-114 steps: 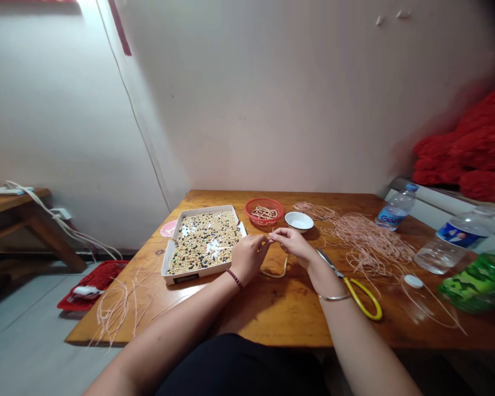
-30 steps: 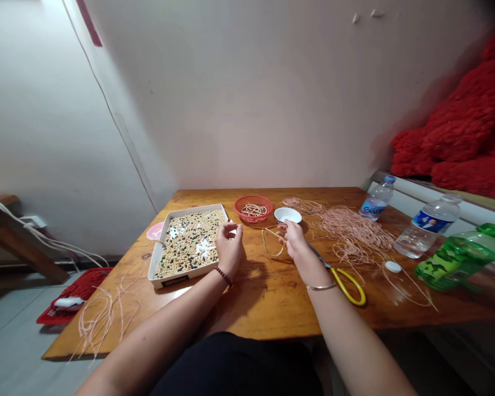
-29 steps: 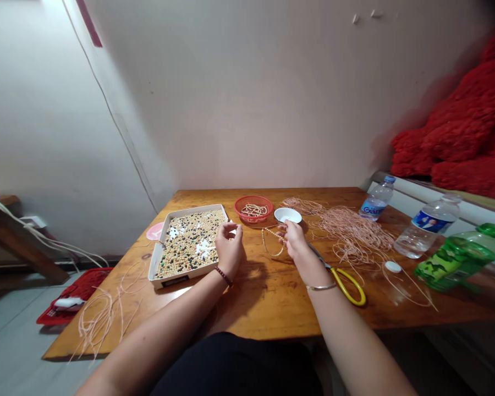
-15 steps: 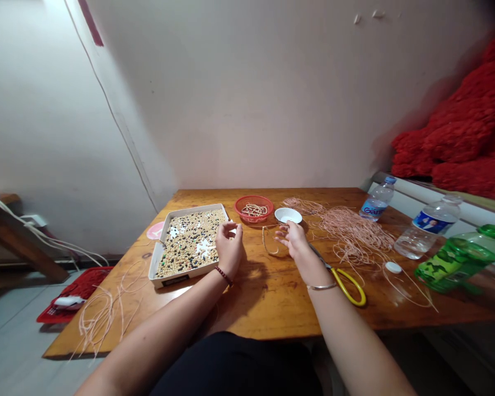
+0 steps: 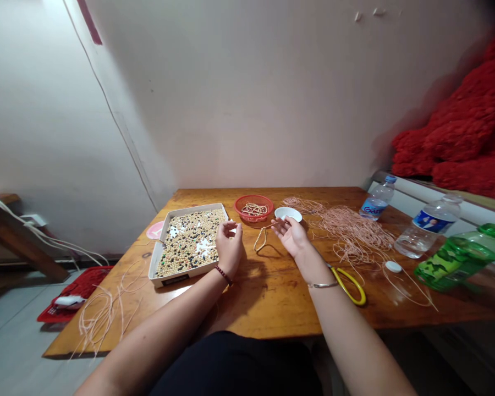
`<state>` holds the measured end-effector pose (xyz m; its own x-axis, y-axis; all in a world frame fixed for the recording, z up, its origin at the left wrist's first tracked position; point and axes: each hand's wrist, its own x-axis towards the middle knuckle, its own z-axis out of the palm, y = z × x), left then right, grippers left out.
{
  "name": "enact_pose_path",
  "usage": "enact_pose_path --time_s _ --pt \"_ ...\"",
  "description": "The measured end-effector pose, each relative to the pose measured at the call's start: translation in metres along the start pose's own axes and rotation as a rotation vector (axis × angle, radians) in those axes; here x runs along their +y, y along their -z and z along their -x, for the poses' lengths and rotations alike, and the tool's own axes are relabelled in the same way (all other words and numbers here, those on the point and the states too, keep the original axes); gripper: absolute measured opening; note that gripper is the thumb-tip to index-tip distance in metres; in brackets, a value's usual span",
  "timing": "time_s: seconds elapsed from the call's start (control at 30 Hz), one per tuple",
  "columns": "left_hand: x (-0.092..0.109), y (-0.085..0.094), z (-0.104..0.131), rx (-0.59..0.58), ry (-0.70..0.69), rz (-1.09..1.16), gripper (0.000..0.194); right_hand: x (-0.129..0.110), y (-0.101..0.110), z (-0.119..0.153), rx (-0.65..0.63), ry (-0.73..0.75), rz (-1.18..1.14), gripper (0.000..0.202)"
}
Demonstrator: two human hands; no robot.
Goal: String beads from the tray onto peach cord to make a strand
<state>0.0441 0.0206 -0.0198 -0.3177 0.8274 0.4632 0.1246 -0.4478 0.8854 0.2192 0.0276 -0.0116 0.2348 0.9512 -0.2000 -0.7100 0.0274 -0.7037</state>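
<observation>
My left hand [image 5: 230, 243] is closed in a pinch at the right edge of a shallow white tray [image 5: 152, 268] full of small cream, black and coloured beads. What its fingertips grip is too small to make out. To the right, my right hand [image 5: 292, 235] holds the cord of a beaded string [image 5: 260, 242] between thumb and forefinger, with the other fingers loosely spread. The beaded string hangs as a narrow loop between both hands. A small white bowl [image 5: 287, 212] is just behind my right hand. Yellow-handled scissors [image 5: 350, 286] lie partly hidden under the right wrist.
A red basket [image 5: 253, 199] with beaded strings stands at the back. Pink cords [image 5: 350, 228] spread on the right; more loose cords [image 5: 103, 313] lie front left. A white cap [image 5: 393, 267], two clear bottles [image 5: 429, 226] and a green bottle [image 5: 457, 258] line the right side.
The beaded string has drawn into a narrower closed loop and shifted slightly left. My right hand has lifted and turned a little; my left hand has hardly moved.
</observation>
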Motion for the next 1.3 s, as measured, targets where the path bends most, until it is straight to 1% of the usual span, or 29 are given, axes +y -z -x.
enact_pose_path --time_s 0.1,0.17,0.23,0.37,0.47,0.63,0.8,1.0,1.1,1.2,1.3 --pt "-0.002 0.000 0.000 -0.005 0.005 0.010 0.017 0.001 -0.001 0.002 -0.041 0.041 0.055 0.007" --pt "-0.003 -0.001 -0.001 -0.010 0.004 0.024 0.018 0.002 -0.003 0.004 -0.069 0.082 0.125 0.011" --pt "-0.003 -0.001 -0.001 -0.015 0.003 0.032 0.018 0.003 -0.004 0.007 -0.103 0.122 0.243 0.018" --pt "-0.002 0.000 0.000 -0.028 -0.010 0.036 0.018 0.006 -0.008 0.013 -0.168 0.204 0.555 0.030" --pt "0.000 0.000 0.000 -0.033 -0.022 0.046 0.019 0.010 -0.009 0.016 -0.247 0.249 0.694 0.033" --pt "0.001 0.000 0.002 -0.047 -0.038 0.053 0.019 0.015 -0.010 0.017 -0.427 0.310 0.842 0.030" --pt "0.003 -0.001 0.004 -0.073 -0.066 0.065 0.020 0.017 -0.009 0.021 -0.523 0.274 0.962 0.027" --pt "0.009 0.001 0.008 -0.102 -0.092 0.029 0.015 0.019 -0.008 0.024 -0.594 0.234 1.007 0.024" --pt "0.011 0.002 0.009 -0.098 -0.092 0.016 0.014 0.019 -0.008 0.025 -0.627 0.209 1.037 0.023" --pt "0.010 0.002 0.009 -0.093 -0.082 0.015 0.014 0.018 -0.007 0.028 -0.714 0.147 1.064 0.025" --pt "0.008 0.002 0.010 -0.112 -0.073 0.024 0.016 0.018 -0.005 0.029 -0.773 0.129 1.086 0.025"
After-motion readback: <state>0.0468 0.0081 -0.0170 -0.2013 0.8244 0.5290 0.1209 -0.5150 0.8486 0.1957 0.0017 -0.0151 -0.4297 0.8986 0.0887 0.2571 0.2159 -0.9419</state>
